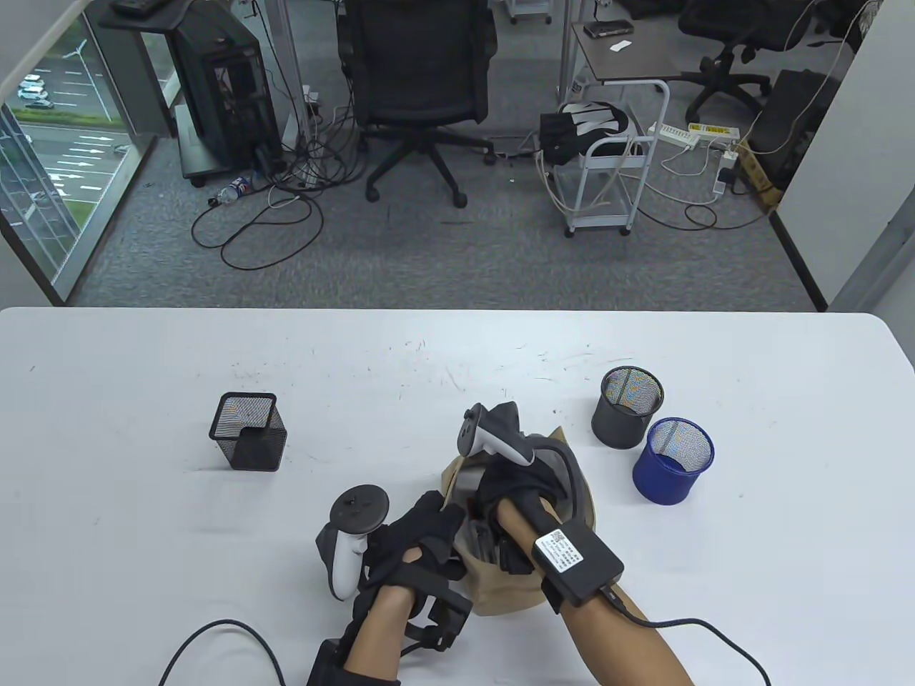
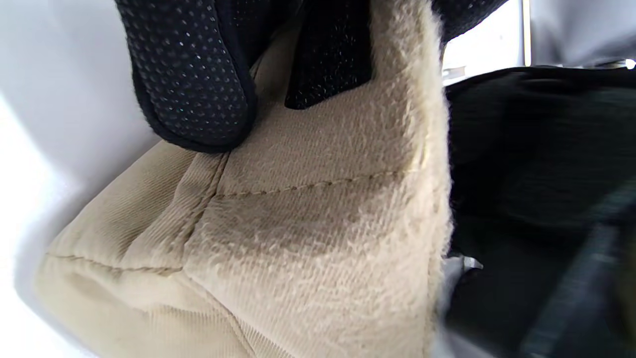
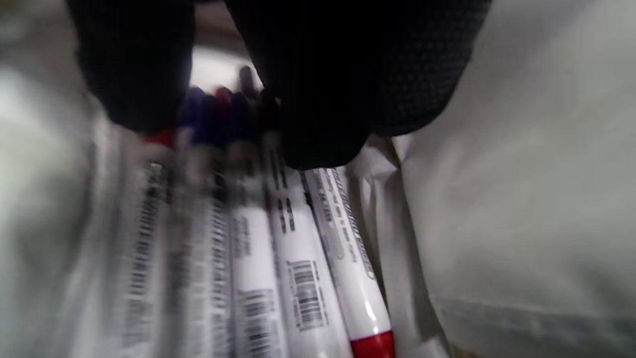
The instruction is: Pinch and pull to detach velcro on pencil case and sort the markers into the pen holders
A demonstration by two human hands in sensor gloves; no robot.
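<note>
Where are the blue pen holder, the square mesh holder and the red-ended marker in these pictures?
blue pen holder (image 1: 661, 482), table view, on its outer blue wall.
square mesh holder (image 1: 259, 449), table view, on its black side wall.
red-ended marker (image 3: 348, 258), right wrist view, on its white barrel inside the case.

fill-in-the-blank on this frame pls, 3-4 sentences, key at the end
1. The right hand reaches inside the beige ____.
2. The left hand has its grip on the case's ____ edge.
3. The markers in the case have ____ barrels.
4. The round blue pen holder stands beside a round ____ one.

Missing words: pencil case; left; white; black
</note>
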